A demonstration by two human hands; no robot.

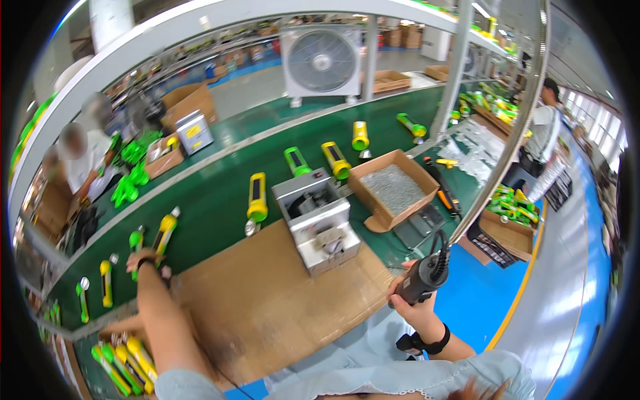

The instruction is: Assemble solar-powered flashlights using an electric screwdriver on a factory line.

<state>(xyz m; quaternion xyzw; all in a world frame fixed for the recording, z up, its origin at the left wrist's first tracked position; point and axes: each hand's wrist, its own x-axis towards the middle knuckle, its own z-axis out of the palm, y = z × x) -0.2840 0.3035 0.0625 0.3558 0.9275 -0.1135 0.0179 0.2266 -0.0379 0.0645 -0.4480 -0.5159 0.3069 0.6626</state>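
Note:
My left arm stretches out to the far left, where my left hand (142,260) is closed round a green flashlight (136,241) on the green conveyor belt. Right beside that hand lies a yellow flashlight (165,232). My right hand (412,303) holds a black electric screwdriver (424,278) with a coiled cord, above the front right edge of the work surface. Between the hands, a grey metal fixture (320,233) stands on a brown cardboard sheet (247,300). More yellow and green flashlights, such as one yellow flashlight (257,197), stand or lie along the belt.
An open carton (380,220) of small silvery screws is right of the fixture, with an orange-black tool (448,200) beyond. Several flashlights (127,367) fill a box at lower left. A metal post (497,173) rises at right. Two co-workers sit far left; another person stands at right.

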